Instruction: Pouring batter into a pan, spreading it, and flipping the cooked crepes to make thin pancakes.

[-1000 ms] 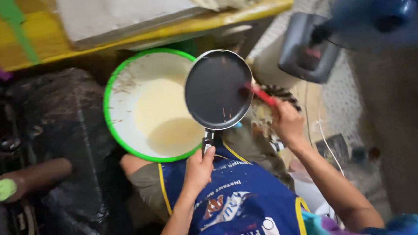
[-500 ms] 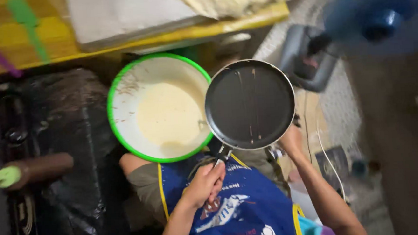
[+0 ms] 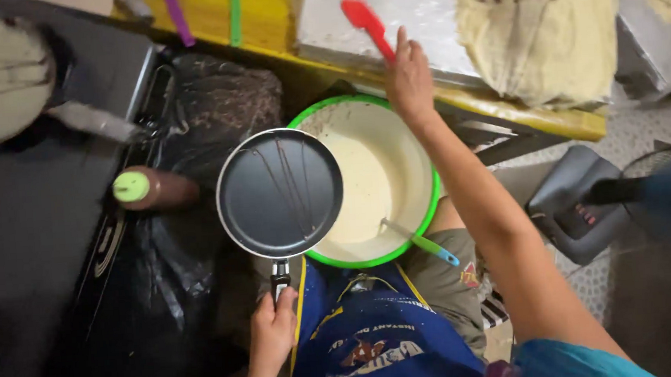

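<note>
The left hand is closed around the handle of a round black non-stick frying pan, and it holds the pan level, above the left edge of a big white bowl with a green rim. On the pan's dark surface there are some thin streaks. The bowl sits in front of the person's lap and it has pale cream batter inside; a ladle with a green and blue handle leans in the batter at the right side. The right hand is stretched forward over the far rim of the bowl, with the fingers closed on a red silicone spatula, whose blade points up over the grey metal tray on the yellow table. On this tray lies a pile of thin pale crepes. To the left of the pan a brown bottle with a light green cap lies on black plastic. The person wears a blue apron.
</note>
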